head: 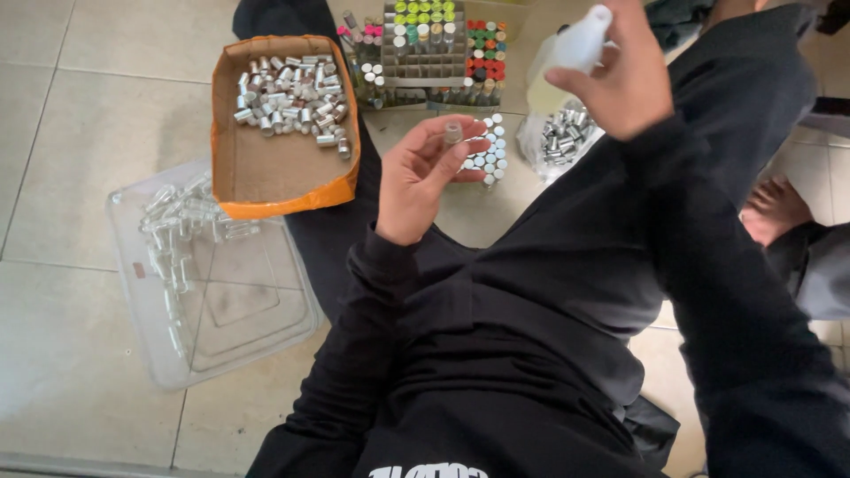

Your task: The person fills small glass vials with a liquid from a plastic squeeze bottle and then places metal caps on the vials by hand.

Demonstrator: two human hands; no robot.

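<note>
My left hand is palm up in the middle of the view, holding a small clear glass vial upright between thumb and fingertips. My right hand is raised at the upper right, closed around a white plastic squeeze bottle whose tip points up and left. The bottle is well apart from the vial, higher and to the right of it. Black sleeves cover both arms.
An orange cardboard box with several silver caps lies at upper left. A clear plastic tray with empty glass vials is below it. Racks of coloured-capped vials, white-capped vials and a bag of caps sit ahead. A bare foot is at right.
</note>
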